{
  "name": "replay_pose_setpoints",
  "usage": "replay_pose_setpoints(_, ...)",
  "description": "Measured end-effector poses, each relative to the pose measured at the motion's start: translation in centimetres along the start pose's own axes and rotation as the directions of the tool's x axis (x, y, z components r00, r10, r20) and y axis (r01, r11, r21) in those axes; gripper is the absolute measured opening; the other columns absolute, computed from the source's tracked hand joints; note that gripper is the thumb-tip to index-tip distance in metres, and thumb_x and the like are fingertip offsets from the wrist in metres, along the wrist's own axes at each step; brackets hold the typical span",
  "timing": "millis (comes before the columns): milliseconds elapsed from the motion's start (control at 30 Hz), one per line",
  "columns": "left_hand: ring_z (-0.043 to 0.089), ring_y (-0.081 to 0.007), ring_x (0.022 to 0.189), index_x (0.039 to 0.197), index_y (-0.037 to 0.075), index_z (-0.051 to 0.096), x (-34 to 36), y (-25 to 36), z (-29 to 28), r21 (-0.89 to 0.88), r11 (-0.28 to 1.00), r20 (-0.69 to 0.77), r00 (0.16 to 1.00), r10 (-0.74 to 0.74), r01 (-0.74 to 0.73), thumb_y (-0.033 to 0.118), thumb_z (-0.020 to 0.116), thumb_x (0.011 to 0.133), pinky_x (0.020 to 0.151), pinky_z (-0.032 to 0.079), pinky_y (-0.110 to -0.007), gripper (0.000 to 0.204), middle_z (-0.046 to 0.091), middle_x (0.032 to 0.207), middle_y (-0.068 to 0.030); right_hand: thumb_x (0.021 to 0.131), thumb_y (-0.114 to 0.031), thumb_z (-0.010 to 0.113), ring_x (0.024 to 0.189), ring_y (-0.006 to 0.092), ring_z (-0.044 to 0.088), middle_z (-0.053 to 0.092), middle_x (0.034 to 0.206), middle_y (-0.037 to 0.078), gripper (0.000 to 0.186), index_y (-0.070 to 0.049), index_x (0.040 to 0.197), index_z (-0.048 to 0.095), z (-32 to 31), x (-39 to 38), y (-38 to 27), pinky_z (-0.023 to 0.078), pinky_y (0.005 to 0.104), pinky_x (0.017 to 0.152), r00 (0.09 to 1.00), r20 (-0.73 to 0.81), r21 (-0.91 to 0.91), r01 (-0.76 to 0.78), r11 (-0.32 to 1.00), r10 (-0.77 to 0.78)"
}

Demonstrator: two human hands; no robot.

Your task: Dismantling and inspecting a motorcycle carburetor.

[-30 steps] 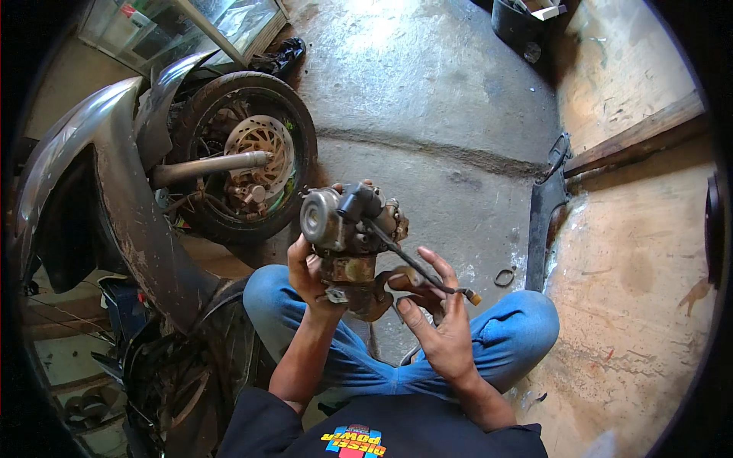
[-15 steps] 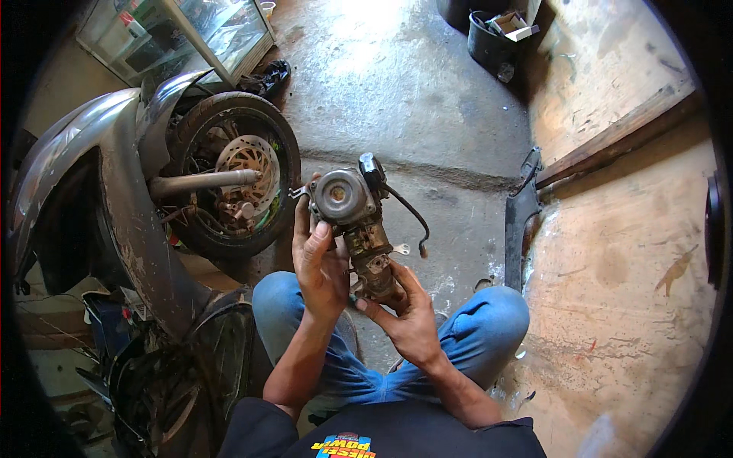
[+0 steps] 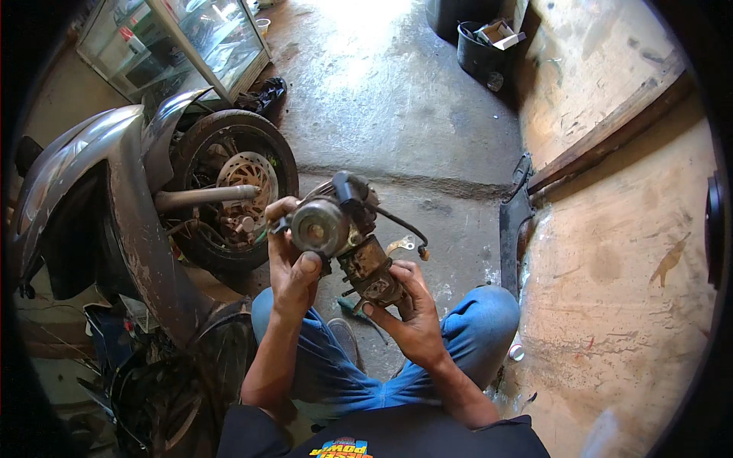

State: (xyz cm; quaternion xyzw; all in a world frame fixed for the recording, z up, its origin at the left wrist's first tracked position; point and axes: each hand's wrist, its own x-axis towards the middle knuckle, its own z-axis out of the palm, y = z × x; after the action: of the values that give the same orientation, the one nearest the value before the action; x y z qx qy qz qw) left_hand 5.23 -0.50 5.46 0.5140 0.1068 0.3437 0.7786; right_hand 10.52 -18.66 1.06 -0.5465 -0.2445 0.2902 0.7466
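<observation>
A grimy metal carburetor (image 3: pixel 366 263) is held up over the floor between my knees, tilted with its round cap (image 3: pixel 317 230) toward the upper left. My left hand (image 3: pixel 292 278) is closed around the cap end, thumb on the near side. Around the narrower lower end my right hand (image 3: pixel 414 317) is closed, its thumb under the body. A black cylindrical part sits at the top, and a short black cable (image 3: pixel 401 223) with a small end piece hangs off to the right. Fingers hide parts of both ends.
A motorcycle front wheel (image 3: pixel 286 164) with grey fairing stands at left, beneath a glass display case (image 3: pixel 183 46). A green-handled tool (image 3: pixel 351 307) and a small metal plate (image 3: pixel 402 244) lie on the floor. Right are a wooden wall (image 3: pixel 611 252), a dark plastic panel (image 3: pixel 516 217) and a black bucket (image 3: pixel 477 61).
Both hands still hold the carburetor. Its cap end has swung left and down with my left hand, tipping the body. The green-handled tool on the floor shows more now.
</observation>
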Motion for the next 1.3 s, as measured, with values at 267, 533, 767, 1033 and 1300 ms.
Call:
replay_pose_setpoints(267, 0.055, -0.0238, 0.122, 0.138, 0.012, 0.035, -1.6, -1.3, -0.7, -0.118, 0.989, -0.140, 0.988, 0.069, -0.086, 0.047, 0.092, 0.072, 0.102, 0.052, -0.035, 0.093, 0.048, 0.134, -0.0151, 0.100, -0.024, 0.050, 0.126, 0.0258, 0.058, 0.052, 0.138, 0.015, 0.059, -0.002, 0.153, 0.037, -1.0, 0.8, -0.6, 0.051, 0.0408, 0.103, 0.969, -0.015, 0.553, -0.198, 0.809, 0.247)
replay_pose_setpoints(533, 0.053, -0.0318, 0.130, 0.130, 0.011, 0.038, -2.1, -3.2, 0.0, 0.103, 0.991, -0.006, 0.996, 0.091, -0.089, 0.061, 0.090, 0.070, 0.106, 0.050, -0.038, 0.093, 0.042, 0.148, -0.0297, 0.107, -0.037, 0.043, 0.085, 0.0184, 0.070, 0.070, 0.096, 0.006, 0.037, -0.006, 0.112, 0.063, 0.8, 1.7, 1.9, 0.056, 0.0332, 0.070, 0.786, -0.142, 0.712, -0.342, 0.614, 0.602)
replay_pose_setpoints(767, 0.049, -0.0404, 0.136, 0.153, 0.008, 0.036, -0.6, -4.0, -1.4, 0.173, 0.978, 0.263, 0.962, 0.068, -0.116, 0.061, 0.093, 0.063, 0.113, 0.041, -0.052, 0.119, 0.047, 0.145, -0.0257, 0.097, -0.024, 0.061, 0.070, 0.0087, 0.064, 0.066, 0.082, 0.002, 0.022, -0.003, 0.091, 0.067, -1.6, 2.2, 1.0, 0.050, 0.0235, 0.063, 0.849, -0.368, 0.406, -0.221, 0.887, 0.380)
replay_pose_setpoints(1033, 0.050, -0.0483, 0.134, 0.138, 0.016, 0.041, -1.4, -4.5, -0.2, 0.246, 0.907, 0.395, 0.890, 0.228, -0.342, 0.076, 0.084, 0.063, 0.112, 0.039, -0.062, 0.105, 0.051, 0.139, -0.0326, 0.096, -0.020, 0.063, 0.067, 0.0059, 0.058, 0.064, 0.079, 0.000, 0.020, -0.001, 0.093, 0.068, -2.5, 1.4, 0.4, 0.048, 0.0233, 0.062, 0.852, -0.234, 0.387, -0.360, 0.849, 0.468)
replay_pose_setpoints(1300, 0.059, -0.0444, 0.123, 0.130, 0.017, 0.037, -2.4, -6.3, 1.4, 0.229, 0.901, 0.246, 0.917, 0.313, -0.369, 0.076, 0.082, 0.067, 0.103, 0.050, -0.056, 0.097, 0.053, 0.130, -0.0279, 0.101, -0.016, 0.057, 0.072, 0.0055, 0.056, 0.066, 0.080, 0.000, 0.026, 0.003, 0.087, 0.068, -1.9, 1.0, 2.4, 0.046, 0.0252, 0.065, 0.849, -0.491, 0.296, -0.051, 0.954, 0.198)
